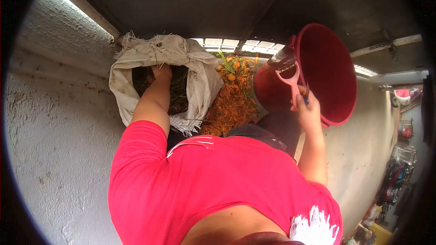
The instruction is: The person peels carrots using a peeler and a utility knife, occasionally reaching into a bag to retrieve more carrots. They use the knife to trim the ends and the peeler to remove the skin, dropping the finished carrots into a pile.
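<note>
My left hand reaches down through the mouth of a white woven sack, and its fingers are hidden in the dark inside. Stalks and dark, roundish shapes show around the forearm in there. My right hand is closed around the pink handle of a Y-shaped peeler, its blade end pointing up. In the same grip is a small blue-handled tool with a thin pointed tip, like a knife. This hand is just in front of the rim of a large red bucket.
A heap of orange peelings with some green stalks lies on the floor between sack and bucket. A rough grey wall closes off the left, a dark metal panel the front. Assorted items stand along the far right.
</note>
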Action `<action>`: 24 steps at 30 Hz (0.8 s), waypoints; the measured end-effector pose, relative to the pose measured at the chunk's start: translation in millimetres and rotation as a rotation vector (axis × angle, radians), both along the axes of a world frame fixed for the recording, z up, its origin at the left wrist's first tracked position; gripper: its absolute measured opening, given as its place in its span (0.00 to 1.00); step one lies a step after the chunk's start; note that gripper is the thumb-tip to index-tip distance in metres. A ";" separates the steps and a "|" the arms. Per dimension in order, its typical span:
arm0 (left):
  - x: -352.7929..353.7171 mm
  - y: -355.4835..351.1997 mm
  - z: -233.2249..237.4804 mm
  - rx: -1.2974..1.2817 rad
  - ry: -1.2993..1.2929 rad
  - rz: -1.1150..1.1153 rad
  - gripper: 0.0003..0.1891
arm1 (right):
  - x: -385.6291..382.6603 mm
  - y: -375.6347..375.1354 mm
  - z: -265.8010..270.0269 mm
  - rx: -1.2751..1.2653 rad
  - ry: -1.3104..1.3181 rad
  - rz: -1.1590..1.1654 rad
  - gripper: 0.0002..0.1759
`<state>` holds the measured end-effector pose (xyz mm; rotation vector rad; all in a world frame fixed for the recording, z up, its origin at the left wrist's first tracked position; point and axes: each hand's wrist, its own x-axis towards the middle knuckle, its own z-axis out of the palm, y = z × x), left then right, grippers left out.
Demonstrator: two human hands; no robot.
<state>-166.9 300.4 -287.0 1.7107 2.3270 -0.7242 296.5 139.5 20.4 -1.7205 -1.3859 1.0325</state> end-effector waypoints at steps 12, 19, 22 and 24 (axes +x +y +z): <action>-1.9 -17.1 -21.6 0.098 0.105 -0.048 0.31 | -11.0 0.6 5.5 -0.044 0.012 0.098 0.15; -3.3 -18.4 -19.7 0.255 0.004 -0.110 0.29 | -6.4 -18.8 14.0 -0.014 0.054 0.116 0.14; -15.0 -30.9 -14.7 0.727 -0.041 -0.220 0.27 | -6.0 -23.8 15.5 -0.001 0.053 0.114 0.14; -22.7 -47.2 50.1 0.351 -0.188 -0.097 0.25 | -5.7 -24.5 15.6 0.016 0.069 0.135 0.14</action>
